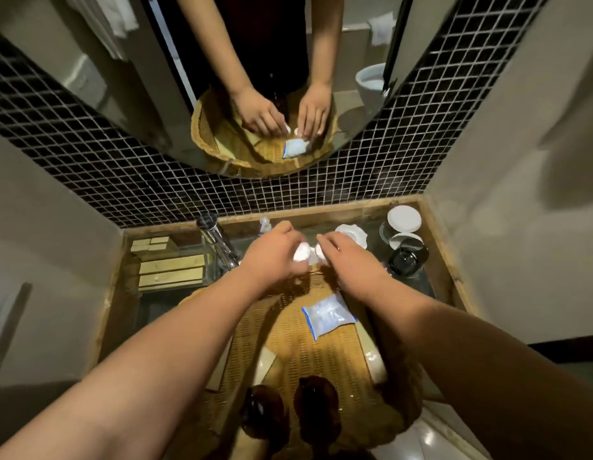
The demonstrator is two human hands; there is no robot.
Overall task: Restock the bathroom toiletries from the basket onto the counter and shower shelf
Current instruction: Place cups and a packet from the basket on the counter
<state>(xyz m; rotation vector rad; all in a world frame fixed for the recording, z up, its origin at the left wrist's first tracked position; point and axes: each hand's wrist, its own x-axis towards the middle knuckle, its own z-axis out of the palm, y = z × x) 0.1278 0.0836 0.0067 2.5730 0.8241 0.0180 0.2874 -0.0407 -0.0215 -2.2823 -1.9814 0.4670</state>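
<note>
A woven basket [325,363] sits on the counter in front of me. In it lie a clear zip bag of white pads [328,315], flat pale packets [266,361] and two brown bottles [288,413] at the near rim. Both hands are over the basket's far edge. My left hand [271,257] grips a small white round item [301,253]. My right hand [346,257] pinches another small white item [321,252] right beside it. What the white items are is unclear.
A chrome tap [218,242] stands to the left of my hands. A clear tray of boxed toiletries [170,268] fills the counter's left side. A white dish [353,235], lidded glasses [403,224] and a dark cup [406,262] stand at the right. The mirror [255,94] hangs above black mosaic tiles.
</note>
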